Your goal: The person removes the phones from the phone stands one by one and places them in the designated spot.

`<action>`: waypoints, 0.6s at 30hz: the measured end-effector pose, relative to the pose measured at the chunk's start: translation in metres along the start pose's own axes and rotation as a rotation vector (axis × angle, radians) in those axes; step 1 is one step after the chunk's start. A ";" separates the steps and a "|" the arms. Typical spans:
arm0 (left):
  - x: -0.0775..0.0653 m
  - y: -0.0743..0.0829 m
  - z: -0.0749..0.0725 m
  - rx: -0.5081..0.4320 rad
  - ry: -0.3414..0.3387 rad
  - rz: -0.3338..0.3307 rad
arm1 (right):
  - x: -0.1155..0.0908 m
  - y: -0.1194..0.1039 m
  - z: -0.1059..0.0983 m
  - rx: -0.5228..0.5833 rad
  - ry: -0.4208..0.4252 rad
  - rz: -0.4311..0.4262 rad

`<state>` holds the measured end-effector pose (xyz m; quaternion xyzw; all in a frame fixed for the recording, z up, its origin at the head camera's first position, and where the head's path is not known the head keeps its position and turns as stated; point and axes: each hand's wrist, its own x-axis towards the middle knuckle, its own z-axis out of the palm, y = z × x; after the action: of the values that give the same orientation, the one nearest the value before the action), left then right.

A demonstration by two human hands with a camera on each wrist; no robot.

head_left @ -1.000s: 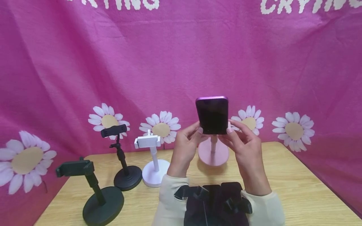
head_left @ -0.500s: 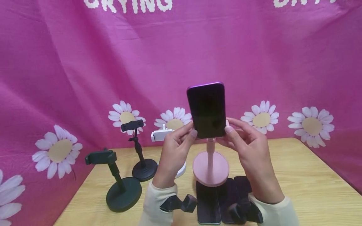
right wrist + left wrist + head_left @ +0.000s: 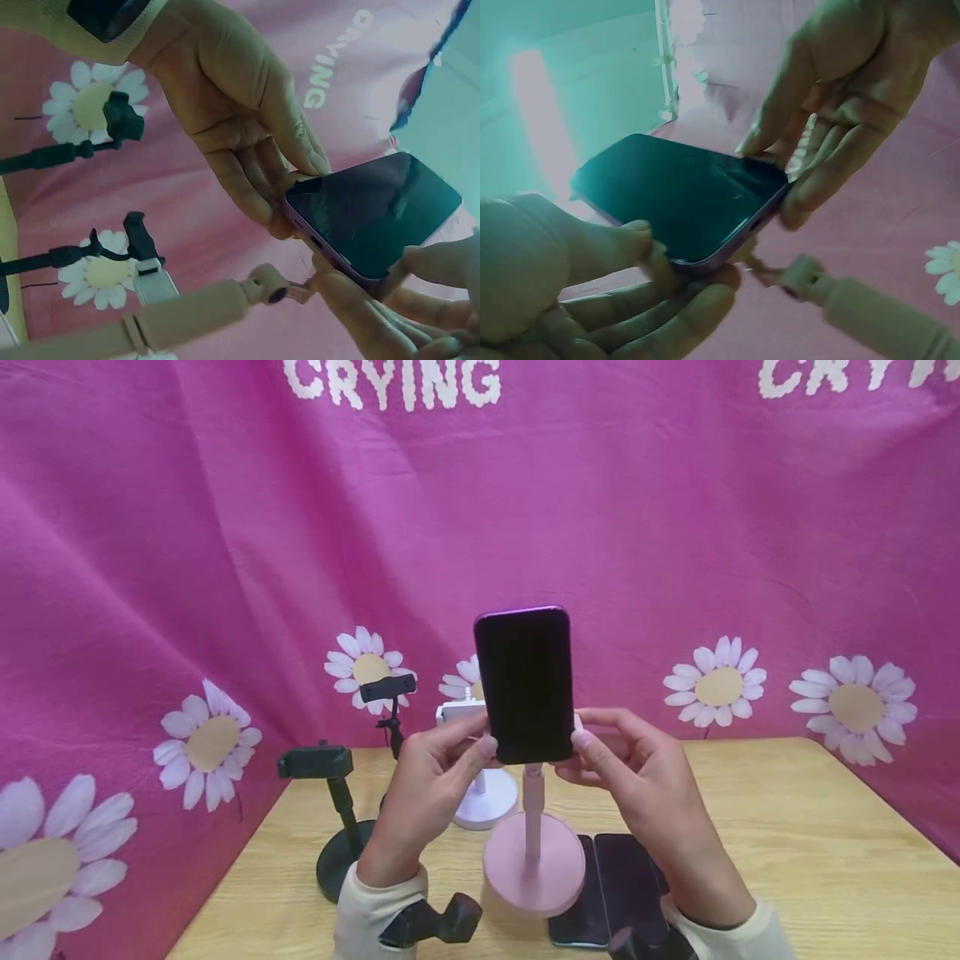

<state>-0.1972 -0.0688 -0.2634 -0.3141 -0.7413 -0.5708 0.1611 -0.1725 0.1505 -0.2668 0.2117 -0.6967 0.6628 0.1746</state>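
Note:
A smartphone (image 3: 525, 685) with a dark screen and purple frame stands upright at the head of a pink phone stand (image 3: 534, 872). My left hand (image 3: 431, 785) grips its lower left edge, thumb in front and fingers behind. On the lower right edge, my right hand (image 3: 652, 785) holds in the same way. Both wrist views show the phone (image 3: 682, 199) between the two hands, with the pink stand's arm (image 3: 180, 307) reaching up behind it. The stand's holder is mostly hidden behind phone and fingers. Whether the round base touches the table cannot be told.
Several dark phones (image 3: 630, 885) lie flat at the front, partly behind the pink base and right wrist. To the left are a dark green stand (image 3: 318, 764), a black stand (image 3: 387, 687) and a white stand (image 3: 483, 797). A pink flowered cloth (image 3: 600, 527) hangs behind the wooden table (image 3: 795, 827).
The head view has turned left. Phone, hands and pink stand have come nearer and leftward over the table, so the base now overlaps the flat phones. Both hands keep their hold.

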 end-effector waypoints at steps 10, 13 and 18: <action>-0.014 0.006 -0.039 0.172 -0.165 -0.131 | -0.005 -0.001 0.015 -0.012 -0.243 0.061; -0.017 0.006 -0.047 0.198 -0.229 -0.116 | -0.006 0.000 0.017 -0.027 -0.300 0.101; -0.021 0.001 -0.055 0.179 -0.344 -0.080 | -0.008 0.005 0.021 -0.037 -0.360 0.164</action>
<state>-0.1873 -0.1263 -0.2586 -0.3616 -0.8177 -0.4464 0.0367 -0.1671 0.1305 -0.2766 0.2664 -0.7435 0.6134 -0.0035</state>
